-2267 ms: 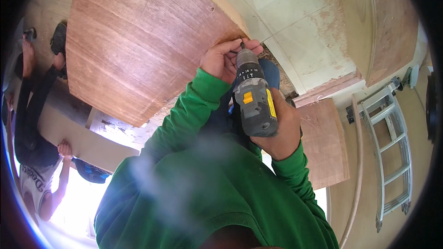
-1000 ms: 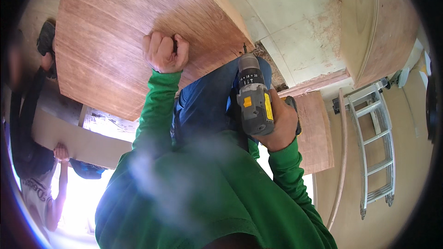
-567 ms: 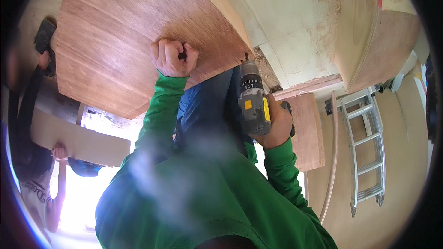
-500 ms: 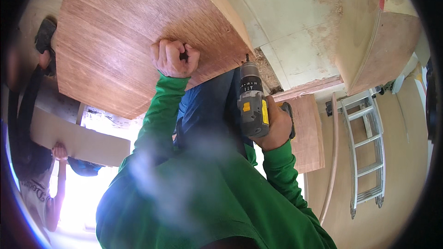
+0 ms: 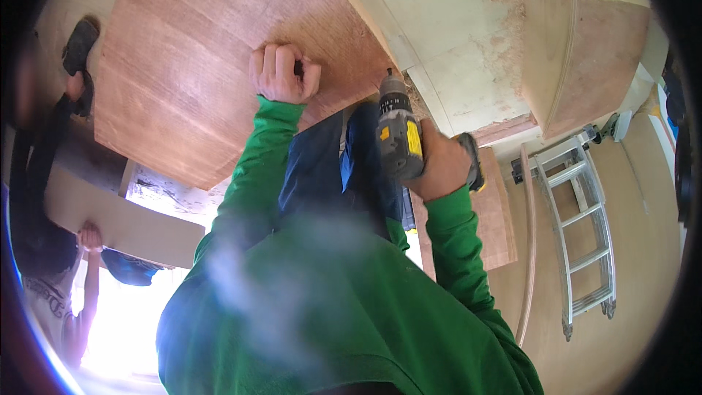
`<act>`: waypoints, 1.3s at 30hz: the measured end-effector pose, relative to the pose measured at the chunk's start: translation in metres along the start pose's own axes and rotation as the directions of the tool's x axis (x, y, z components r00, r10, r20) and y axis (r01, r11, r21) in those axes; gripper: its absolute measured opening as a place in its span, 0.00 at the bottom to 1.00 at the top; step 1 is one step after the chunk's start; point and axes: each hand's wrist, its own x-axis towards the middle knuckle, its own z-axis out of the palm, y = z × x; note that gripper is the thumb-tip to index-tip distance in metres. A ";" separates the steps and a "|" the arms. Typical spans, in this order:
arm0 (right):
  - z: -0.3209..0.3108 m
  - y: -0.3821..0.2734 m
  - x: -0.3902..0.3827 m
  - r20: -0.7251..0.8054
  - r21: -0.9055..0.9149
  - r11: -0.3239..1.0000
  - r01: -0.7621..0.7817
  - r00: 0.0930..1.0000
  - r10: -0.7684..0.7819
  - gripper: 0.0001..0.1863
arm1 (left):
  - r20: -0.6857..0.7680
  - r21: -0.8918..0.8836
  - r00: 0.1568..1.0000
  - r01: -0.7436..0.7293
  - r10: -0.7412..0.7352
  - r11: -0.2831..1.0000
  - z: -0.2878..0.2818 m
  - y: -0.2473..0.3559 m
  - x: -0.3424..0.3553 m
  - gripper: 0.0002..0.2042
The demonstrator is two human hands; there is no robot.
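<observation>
My right hand (image 5: pixel 444 164) is wrapped round the grip of a grey and yellow cordless drill (image 5: pixel 398 143). The drill points away from me, and its short bit meets the right corner of a large reddish-brown plywood panel (image 5: pixel 190 66); whether the tip touches the wood I cannot tell. On top of the panel, left of the drill, my left hand (image 5: pixel 284 74) rests as a loose fist. Its fingers are curled in, and what they hold, if anything, is hidden.
An aluminium ladder (image 5: pixel 581 227) stands at the right beside a long thin wooden strip (image 5: pixel 528 249). A pale box-like wooden piece (image 5: pixel 596 58) is at the far right. On the left, another person's hand (image 5: pixel 91 237) holds a pale curved board (image 5: pixel 124 216). Sawdust lies on the far surface.
The drill and my right hand have moved slightly away from me. My left fist sits a little farther up and right in view, still on the panel. The whole view has shifted slightly.
</observation>
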 end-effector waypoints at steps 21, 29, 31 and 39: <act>0.074 0.020 -0.051 -0.381 0.674 0.661 0.332 0.922 -0.075 0.30 | 0.864 -0.461 0.361 0.849 -0.352 -0.260 -0.019 0.076 0.002 0.13; 0.060 0.013 -0.032 -0.399 0.614 0.686 0.389 0.904 -0.156 0.36 | 0.908 -0.407 0.334 0.571 -0.252 -0.713 -0.009 0.101 0.026 0.19; 0.058 0.010 -0.028 -0.390 0.636 0.670 0.384 0.909 -0.151 0.37 | 0.912 -0.402 0.319 0.561 -0.260 -0.724 -0.006 0.100 0.026 0.21; 0.053 0.002 -0.018 -0.405 0.604 0.680 0.415 0.895 -0.187 0.40 | 0.922 -0.360 0.311 0.466 -0.232 -0.808 0.004 0.093 0.027 0.21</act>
